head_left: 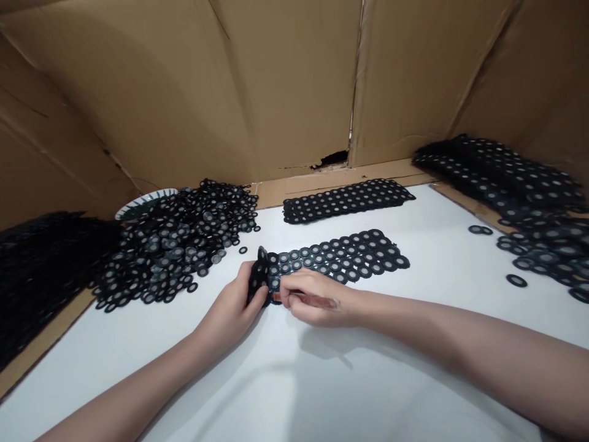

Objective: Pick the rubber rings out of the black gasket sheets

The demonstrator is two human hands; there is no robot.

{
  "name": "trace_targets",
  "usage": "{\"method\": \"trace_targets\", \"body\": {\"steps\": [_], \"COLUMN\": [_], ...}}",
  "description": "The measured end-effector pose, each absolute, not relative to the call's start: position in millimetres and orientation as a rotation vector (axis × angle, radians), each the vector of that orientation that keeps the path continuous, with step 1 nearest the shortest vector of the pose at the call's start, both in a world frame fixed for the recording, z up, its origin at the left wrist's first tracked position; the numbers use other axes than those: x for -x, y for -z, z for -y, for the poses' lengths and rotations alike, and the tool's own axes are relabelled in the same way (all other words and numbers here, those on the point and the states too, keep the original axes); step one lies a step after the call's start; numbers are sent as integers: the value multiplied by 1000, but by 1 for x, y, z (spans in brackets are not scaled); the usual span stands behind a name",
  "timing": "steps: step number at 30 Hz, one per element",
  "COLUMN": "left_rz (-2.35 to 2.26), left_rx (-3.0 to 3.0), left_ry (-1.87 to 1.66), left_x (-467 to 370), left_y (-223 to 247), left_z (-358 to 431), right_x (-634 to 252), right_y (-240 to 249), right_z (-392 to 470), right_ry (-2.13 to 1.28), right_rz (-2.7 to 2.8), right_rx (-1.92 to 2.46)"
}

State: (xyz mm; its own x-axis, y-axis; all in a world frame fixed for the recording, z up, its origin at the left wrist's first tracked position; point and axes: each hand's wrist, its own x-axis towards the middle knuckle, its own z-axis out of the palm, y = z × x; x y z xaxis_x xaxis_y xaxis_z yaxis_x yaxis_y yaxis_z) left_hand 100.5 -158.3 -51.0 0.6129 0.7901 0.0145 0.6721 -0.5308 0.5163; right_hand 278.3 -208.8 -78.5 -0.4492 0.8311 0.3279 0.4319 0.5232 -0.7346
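A sheet of joined black rings with pale centres (368, 253) lies on the white table in front of me. My left hand (243, 287) pinches its left end, where a flap of the sheet is folded up. Close beside it, my right hand (313, 294) is closed around a thin tool with a reddish-brown handle (324, 302). That tool's tip points left, at the rings near my left fingers. My right fingers hide part of the sheet's lower edge, and the exact kind of tool cannot be made out.
Loose black rings (175, 245) are heaped at the left, partly over a striped plate (142, 201). Another ring sheet (345, 199) lies behind. Dark stacks stand at far left (46, 264) and right (501, 172), with scattered rings (547, 245) nearby. Cardboard walls (276, 80) enclose the table.
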Motion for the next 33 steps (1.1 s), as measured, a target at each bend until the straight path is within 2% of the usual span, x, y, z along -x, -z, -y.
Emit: {"method": "trace_targets", "body": {"steps": [6,13,20,33], "left_rz": [-1140,-1171,-1104,-1059], "left_rx": [-2346,-2233,-1767,-1630], "left_ry": [-363,-459,-547,-598], "left_x": [-101,-99,-101,-102], "left_y": [50,52,51,52], "left_z": [159,155,149,150], "right_x": [-278,-278,-281,-282], "right_y": [78,69,73,72], "right_z": [208,211,209,206], "right_ry": [-788,-1011,-1249,-1356], "right_rz": [2054,1854,1646,1491], "right_rx": [1041,1153,1087,980]}}
